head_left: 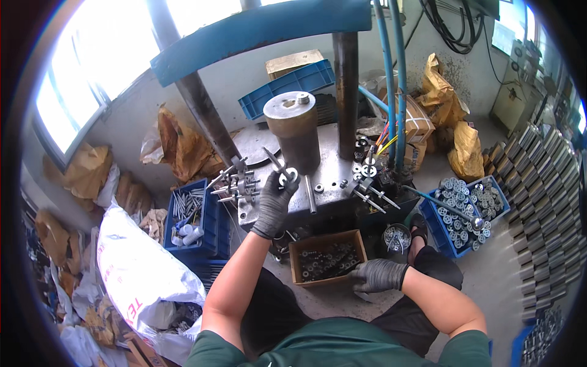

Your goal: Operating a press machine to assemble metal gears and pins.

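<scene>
The cluttered workshop floor held blue crates and brown paper sacks around a grey steel press table (330,153). The gloved left hand (275,199) was raised over the table, pinching a slim metal pin with a ring-shaped washer (286,176) beside the dull cylindrical steel die (295,131). The part looked stiff, light and slick, best gripped by its shaft. The gloved right hand (378,275) rested half-curled at the edge of the brown cardboard box of small dark parts (329,257).

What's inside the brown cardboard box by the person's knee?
The open brown cardboard box holds a heap of small dark metal rings and round parts. The right hand in a grey glove rests at its corner. The heap hides the bottom of the box.
</scene>
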Demonstrator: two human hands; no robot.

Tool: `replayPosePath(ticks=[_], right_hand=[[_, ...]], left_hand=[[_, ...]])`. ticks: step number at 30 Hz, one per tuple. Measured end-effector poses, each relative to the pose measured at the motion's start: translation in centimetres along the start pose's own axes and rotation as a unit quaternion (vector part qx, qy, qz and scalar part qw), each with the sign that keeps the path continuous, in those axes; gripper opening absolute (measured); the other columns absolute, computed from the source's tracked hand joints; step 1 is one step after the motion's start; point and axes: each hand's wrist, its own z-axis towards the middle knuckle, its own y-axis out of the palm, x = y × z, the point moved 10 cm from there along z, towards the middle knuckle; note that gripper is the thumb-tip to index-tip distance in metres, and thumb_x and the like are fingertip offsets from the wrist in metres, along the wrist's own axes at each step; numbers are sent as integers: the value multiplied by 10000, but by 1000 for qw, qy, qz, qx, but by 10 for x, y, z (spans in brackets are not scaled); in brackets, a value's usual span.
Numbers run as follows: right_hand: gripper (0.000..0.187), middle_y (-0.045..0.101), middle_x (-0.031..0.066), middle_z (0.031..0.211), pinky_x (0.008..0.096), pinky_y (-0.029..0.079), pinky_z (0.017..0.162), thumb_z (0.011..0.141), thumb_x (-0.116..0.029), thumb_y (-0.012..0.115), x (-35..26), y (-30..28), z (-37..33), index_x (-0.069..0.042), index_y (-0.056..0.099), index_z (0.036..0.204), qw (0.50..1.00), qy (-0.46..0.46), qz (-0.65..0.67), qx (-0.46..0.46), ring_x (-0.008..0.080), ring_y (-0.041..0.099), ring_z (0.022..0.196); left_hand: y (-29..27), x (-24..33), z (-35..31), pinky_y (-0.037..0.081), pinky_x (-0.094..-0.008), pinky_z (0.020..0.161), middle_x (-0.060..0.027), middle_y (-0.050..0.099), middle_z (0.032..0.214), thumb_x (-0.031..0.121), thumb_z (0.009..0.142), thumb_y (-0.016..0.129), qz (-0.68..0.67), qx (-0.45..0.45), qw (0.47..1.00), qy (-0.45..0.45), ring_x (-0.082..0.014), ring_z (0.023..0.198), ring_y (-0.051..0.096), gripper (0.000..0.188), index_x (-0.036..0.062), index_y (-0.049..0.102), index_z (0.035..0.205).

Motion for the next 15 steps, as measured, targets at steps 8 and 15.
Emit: replayPosePath(ticks=[8,15], right_hand=[[419,700,169,1195,504,547,935,993,-441,565,-7,-4,1,-134,732,1224,997,27,-55,-52,372,679,1076],[420,707,107,1186,473,531,967,994,-473,555,-16,-7,4,-163,781,1168,997,-21,-77,1,345,663,1088]], left_hand=[[64,131,160,540,-297,893,-74,683,1166,60,934,760,103,-9,983,154,-137,1035,647,481,33,568,1374],[63,104,232,563,-299,855,-94,709,1074,11,940,724,135,22,985,106,-158,939,669,467,60,547,1370]])
